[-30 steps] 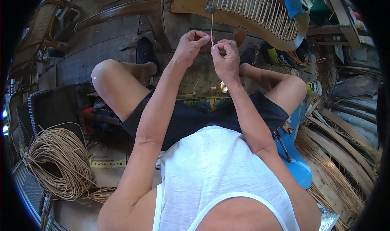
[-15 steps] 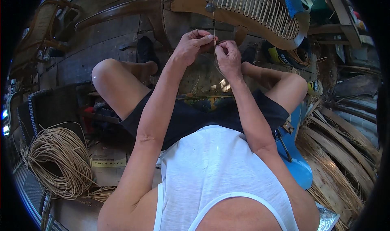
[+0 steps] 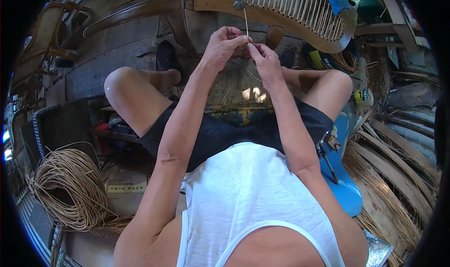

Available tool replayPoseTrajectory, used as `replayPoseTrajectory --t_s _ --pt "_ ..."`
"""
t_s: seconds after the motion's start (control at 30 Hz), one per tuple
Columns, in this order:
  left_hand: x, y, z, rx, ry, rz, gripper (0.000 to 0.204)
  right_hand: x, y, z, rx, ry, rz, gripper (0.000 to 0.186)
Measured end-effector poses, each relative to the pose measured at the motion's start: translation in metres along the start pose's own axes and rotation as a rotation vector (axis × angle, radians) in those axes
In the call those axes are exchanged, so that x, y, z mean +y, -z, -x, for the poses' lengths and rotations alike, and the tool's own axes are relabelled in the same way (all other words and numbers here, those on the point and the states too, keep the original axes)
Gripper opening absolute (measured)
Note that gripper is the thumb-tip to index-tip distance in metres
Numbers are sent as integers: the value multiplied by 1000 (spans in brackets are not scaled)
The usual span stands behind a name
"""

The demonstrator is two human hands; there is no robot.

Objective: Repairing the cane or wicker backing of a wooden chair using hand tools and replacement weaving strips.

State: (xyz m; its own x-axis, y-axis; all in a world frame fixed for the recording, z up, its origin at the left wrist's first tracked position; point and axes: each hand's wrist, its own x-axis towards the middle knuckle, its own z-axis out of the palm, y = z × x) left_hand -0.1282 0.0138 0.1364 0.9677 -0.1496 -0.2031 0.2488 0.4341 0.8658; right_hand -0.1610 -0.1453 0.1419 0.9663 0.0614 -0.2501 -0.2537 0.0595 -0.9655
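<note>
A pale cane strand (image 3: 246,22) runs down from a round grey knob (image 3: 239,5) at the edge of a curved wooden frame (image 3: 211,3). My left hand (image 3: 219,50) pinches its lower end between thumb and fingers. Close beside it, the thumb and fingertips of my right hand (image 3: 267,66) close on the same strand, the two hands almost touching. A thinner length curves away below the fingers. Rows of light cane (image 3: 286,4) span the frame's opening. Just what lies between the fingertips is partly hidden.
A large coil of cane (image 3: 70,187) lies at the lower left, by a cardboard box (image 3: 124,185). A blue plastic seat (image 3: 344,192) holds tools at my right. Long wood strips (image 3: 393,168) are piled farther right. A curved wooden chair part (image 3: 131,16) lies at the upper left.
My right hand has turned and straightened, its fingertips now pointing up toward the left hand. The strand above the hands shows broader and paler. The view has shifted slightly.
</note>
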Motion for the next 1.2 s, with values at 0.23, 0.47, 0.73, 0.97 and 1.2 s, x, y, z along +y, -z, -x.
replayPoseTrajectory --t_s 0.23,0.47,0.73,0.97,1.2 --pt "-3 0 7 -15 70 132 30 1 -1 -7 8 -11 154 15" --pt "-26 2 11 -98 217 507 12 10 4 -6 -88 19 0 12" --pt "-18 -6 6 26 90 235 15 -7 13 -14 -166 -144 0 12" --pt "-22 -21 1 176 -23 27 12 8 16 -25 -128 43 239 15" --pt "-40 -22 -13 402 -207 -300 13 -5 8 -11 -72 393 529 12"
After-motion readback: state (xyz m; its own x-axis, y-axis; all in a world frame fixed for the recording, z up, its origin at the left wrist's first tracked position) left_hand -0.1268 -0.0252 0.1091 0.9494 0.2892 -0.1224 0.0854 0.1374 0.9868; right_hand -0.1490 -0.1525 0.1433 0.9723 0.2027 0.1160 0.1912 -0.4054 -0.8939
